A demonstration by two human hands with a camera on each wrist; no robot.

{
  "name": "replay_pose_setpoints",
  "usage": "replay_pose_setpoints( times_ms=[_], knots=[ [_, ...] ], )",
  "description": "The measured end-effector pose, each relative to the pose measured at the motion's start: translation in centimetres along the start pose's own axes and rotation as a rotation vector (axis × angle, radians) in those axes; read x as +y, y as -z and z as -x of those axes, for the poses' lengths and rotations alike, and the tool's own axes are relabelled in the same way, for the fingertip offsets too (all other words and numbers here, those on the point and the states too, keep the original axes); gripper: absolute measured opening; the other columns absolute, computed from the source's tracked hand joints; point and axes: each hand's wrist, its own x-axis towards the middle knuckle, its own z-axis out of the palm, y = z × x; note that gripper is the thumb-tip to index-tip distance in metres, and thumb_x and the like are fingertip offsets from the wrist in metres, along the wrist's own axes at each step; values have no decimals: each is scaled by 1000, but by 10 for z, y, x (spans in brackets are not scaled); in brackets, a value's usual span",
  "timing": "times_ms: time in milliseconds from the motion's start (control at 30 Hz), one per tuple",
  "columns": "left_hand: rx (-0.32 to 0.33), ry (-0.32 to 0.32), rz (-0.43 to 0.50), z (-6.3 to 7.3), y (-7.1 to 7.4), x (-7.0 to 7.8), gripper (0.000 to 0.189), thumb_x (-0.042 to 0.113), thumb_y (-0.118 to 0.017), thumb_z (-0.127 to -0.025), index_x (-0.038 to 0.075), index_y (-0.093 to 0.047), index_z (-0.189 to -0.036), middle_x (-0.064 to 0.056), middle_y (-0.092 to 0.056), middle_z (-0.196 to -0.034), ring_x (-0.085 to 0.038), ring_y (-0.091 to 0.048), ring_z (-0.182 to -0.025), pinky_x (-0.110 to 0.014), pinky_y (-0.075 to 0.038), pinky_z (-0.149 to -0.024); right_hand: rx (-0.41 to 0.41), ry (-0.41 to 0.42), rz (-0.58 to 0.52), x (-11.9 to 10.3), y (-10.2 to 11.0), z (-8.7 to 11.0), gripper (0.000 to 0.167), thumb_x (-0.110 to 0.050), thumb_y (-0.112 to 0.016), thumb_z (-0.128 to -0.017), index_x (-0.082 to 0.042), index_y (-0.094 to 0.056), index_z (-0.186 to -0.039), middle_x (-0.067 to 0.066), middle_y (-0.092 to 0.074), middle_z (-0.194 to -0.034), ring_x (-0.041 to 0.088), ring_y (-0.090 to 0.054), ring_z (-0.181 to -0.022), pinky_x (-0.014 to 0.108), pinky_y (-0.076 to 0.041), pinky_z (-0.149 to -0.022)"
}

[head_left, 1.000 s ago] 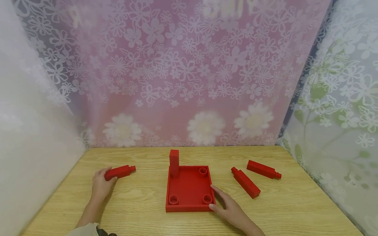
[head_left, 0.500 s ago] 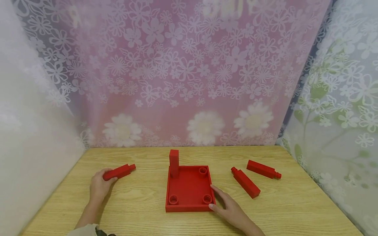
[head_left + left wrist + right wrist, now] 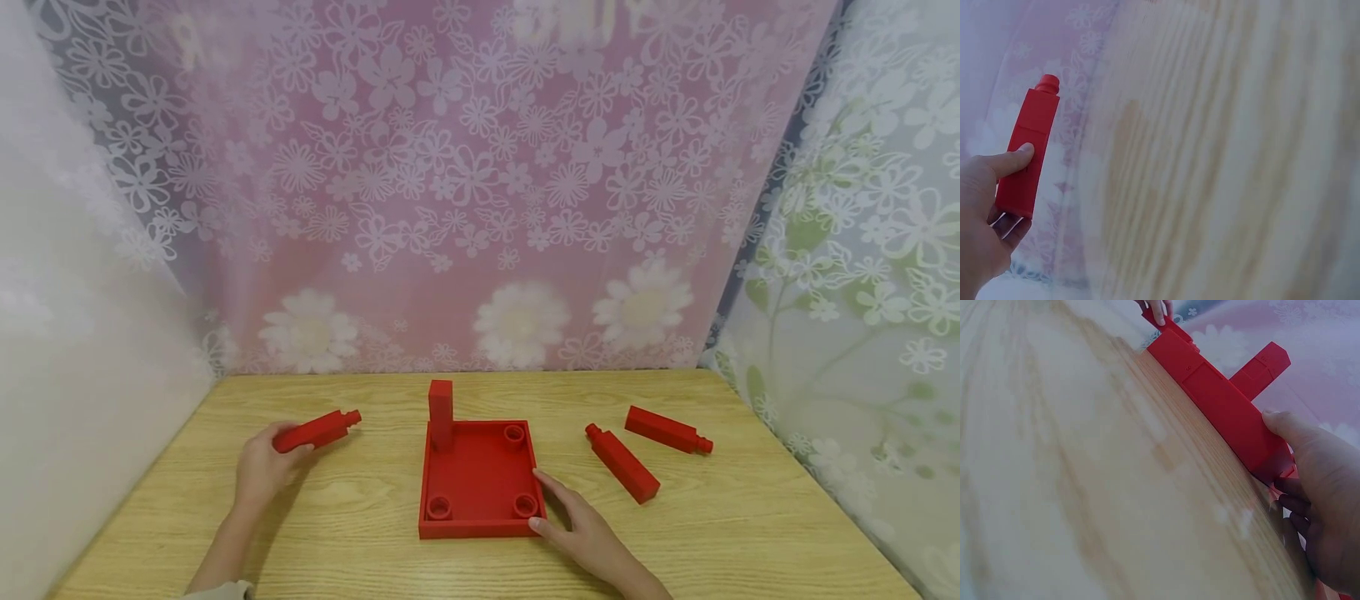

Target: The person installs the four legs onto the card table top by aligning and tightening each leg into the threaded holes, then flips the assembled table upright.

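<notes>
My left hand [image 3: 261, 468] grips a red table leg [image 3: 321, 429], a square bar with a narrow threaded end that points right and tilts up. The thumb [image 3: 1022, 156] lies across one flat side of the leg in the left wrist view, and other fingers are behind it. A red upturned tabletop [image 3: 480, 475] lies mid-table, with a raised rim and round sockets at three corners. At its far left corner stands an upright leg [image 3: 441, 410]. My right hand [image 3: 587, 533] holds the tabletop's near right corner, thumb on the front wall, fingers along the right side.
Two more red legs lie on the wooden table [image 3: 360, 517] right of the tabletop: a nearer leg [image 3: 622, 464] and a farther leg [image 3: 666, 430]. A pink flowered curtain [image 3: 480, 208] hangs behind the table, with pale sheets at both sides.
My left hand has shifted slightly right with the leg, whose threaded end is now higher. The right hand and the tabletop have stayed in place.
</notes>
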Motion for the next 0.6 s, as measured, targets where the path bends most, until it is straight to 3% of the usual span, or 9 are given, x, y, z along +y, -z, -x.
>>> replay_pose_setpoints(
  times_ms=[267, 600],
  knots=[
    [-46, 8, 11, 3, -2, 23, 43, 11, -76, -75, -4, -60, -112, -25, -61, -102, -38, -56, -90, -49, -44, -76, 1, -1, 7, -1, 0, 1, 69, -48, -60, -85, -17, -37, -142, 6, -37, -141, 32, -32, -128, 55, -27, -98],
    [-52, -57, 47, 6, -4, 45, 41, 8, -78, -72, -3, -62, -109, -21, -63, -99, -35, -58, -87, -47, -46, -73, -1, 16, -3, 0, 0, 0, 68, -47, -60, -85, -18, -36, -142, 5, -37, -141, 31, -32, -128, 55, -28, -98]
  ],
)
